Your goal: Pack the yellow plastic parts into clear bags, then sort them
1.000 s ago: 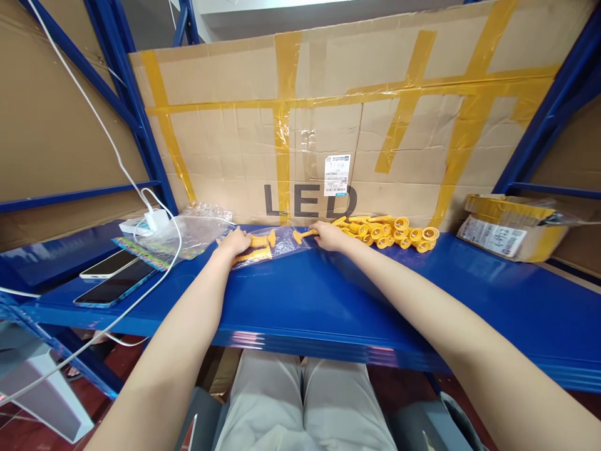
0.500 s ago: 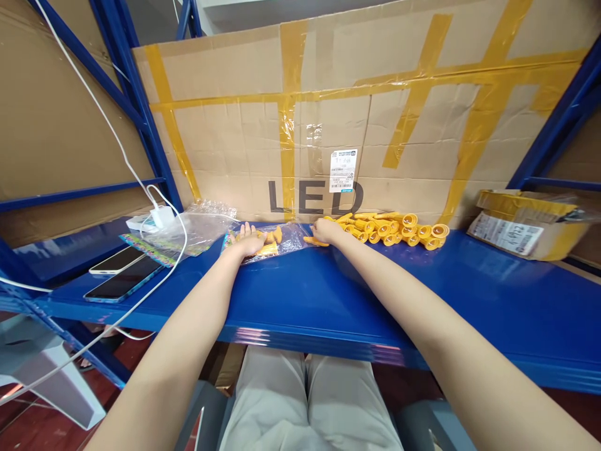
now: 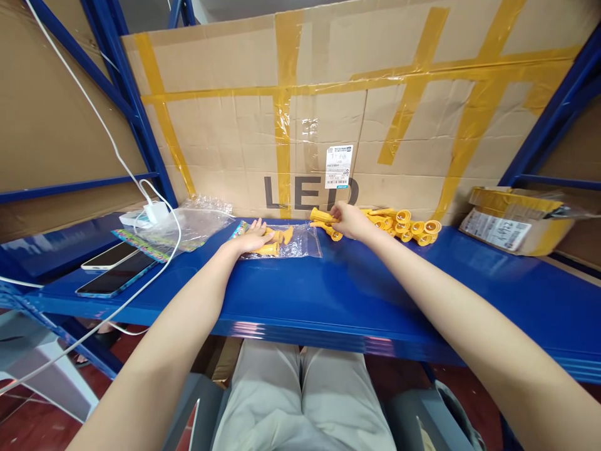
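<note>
Pieces (image 3: 402, 227) lie heaped, yellow and slim, flaring trumpet-like at one end.

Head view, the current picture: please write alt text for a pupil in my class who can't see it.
A person's left hand rests on a clear plastic bag of yellow flared pieces on a blue shelf, while the right hand touches the left end of a loose yellow pile. Behind stands taped cardboard marked LED.
</note>
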The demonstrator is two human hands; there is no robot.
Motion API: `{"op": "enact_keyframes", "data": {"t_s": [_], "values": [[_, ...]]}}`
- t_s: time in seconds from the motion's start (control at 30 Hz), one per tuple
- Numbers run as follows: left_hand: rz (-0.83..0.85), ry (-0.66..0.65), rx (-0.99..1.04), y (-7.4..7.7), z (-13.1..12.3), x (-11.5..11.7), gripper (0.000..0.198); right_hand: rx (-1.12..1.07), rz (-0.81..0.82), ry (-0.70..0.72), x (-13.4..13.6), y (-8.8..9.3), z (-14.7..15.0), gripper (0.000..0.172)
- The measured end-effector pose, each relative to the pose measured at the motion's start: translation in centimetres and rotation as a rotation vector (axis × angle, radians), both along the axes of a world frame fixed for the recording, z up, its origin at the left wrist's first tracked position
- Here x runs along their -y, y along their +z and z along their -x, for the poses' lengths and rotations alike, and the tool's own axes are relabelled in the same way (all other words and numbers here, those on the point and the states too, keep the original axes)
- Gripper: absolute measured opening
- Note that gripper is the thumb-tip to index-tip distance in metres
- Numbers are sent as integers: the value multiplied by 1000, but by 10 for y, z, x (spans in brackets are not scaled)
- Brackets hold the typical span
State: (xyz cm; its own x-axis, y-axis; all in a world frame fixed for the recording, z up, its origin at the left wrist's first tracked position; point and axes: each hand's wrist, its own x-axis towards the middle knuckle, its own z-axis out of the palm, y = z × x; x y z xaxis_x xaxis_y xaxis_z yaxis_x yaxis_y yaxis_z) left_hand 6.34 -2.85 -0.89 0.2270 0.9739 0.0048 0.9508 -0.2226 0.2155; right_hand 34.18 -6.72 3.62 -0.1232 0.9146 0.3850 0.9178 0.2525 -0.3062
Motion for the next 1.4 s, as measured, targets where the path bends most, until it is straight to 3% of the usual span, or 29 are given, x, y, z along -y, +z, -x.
{"op": "enact_keyframes", "data": {"t_s": [0.1, 0.23, 0.43, 0.6, 0.73, 0.93, 1.07, 1.13, 1.27, 1.4], "values": [[-8, -48, 8, -2, -2, -3, 81, -35, 119, 58, 18, 9, -11, 31], [-28, -96, 35, -2, -6, 0, 81, 79, 279, 99, 38, 16, -14, 28], [-42, -93, 134, 2, -13, 12, 76, 161, 341, 180, 53, 15, 6, 18], [-131, 34, 245, 6, -12, 15, 69, 171, 293, 169, 47, 4, 15, 12], [-55, 90, 235, 6, -10, 17, 69, -5, 283, 223, 40, -4, 14, 11], [-15, 43, 279, 2, -10, 14, 75, -348, 244, 320, 30, -19, 18, 15], [-9, 34, 288, 0, -10, 9, 73, -397, 186, 379, 24, -32, 24, 14], [-12, 34, 291, 0, -11, 8, 74, -401, 239, 370, 23, -37, 27, 14], [-20, 49, 306, 0, -12, 8, 74, -450, 277, 349, 23, -40, 30, 14], [-52, 50, 297, -1, -11, 7, 73, -606, 261, 419, 22, -42, 31, 23]]}}
